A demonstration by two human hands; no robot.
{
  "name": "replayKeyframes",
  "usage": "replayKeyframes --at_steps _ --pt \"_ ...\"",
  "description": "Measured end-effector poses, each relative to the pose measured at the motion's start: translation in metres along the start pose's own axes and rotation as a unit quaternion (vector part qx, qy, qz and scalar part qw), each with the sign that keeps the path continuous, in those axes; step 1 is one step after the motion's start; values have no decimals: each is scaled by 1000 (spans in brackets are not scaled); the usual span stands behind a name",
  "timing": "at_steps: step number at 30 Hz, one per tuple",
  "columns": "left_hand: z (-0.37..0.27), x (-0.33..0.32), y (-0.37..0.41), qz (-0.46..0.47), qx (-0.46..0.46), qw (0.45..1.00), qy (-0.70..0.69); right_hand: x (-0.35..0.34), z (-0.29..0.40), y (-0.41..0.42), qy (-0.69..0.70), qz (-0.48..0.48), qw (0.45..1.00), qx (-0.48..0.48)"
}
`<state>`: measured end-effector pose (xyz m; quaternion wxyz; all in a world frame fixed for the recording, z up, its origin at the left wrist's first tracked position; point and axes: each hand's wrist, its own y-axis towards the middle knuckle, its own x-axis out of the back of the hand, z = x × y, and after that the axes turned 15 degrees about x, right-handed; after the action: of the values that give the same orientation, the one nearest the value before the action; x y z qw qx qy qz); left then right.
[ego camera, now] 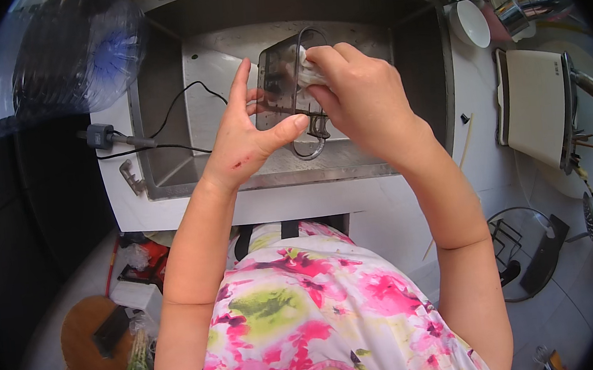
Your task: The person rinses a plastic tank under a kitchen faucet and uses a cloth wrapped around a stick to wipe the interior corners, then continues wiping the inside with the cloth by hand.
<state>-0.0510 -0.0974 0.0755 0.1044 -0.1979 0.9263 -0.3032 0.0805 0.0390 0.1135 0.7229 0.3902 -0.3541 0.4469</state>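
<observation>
Over the sink, my left hand supports a smoky transparent plastic container, its thumb at the near rim and the other fingers spread along the far left side. The container is tilted on its side, with its opening towards the right. Clear curved loops stick out at its top and bottom ends, and a small clip-like fitting sits by the lower one. Pinched in my right hand is a crumpled white cloth or tissue, pressed at the container's opening. My right fingers partly hide the cloth.
A stainless steel sink lies below my hands. A black cable crosses its left rim near a grey plug and a grey plastic piece. At right are a white bowl, a cream utensil block and a glass lid.
</observation>
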Motion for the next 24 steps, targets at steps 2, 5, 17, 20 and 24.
replayKeyframes --at_steps 2,5,17,20,24 --pt "2 -2 1 -4 -10 1000 19 -1 -2 5 -108 67 991 31" --pt "4 -8 3 -21 -13 999 49 -7 -8 7 -128 27 989 64" --pt "14 -12 7 -45 -29 994 92 -24 -21 -6 -28 -118 989 86" --pt "25 5 13 -48 -7 995 82 1 -16 -8 35 -156 984 79" --pt "16 21 4 13 55 996 -73 39 -24 0 94 -194 976 2"
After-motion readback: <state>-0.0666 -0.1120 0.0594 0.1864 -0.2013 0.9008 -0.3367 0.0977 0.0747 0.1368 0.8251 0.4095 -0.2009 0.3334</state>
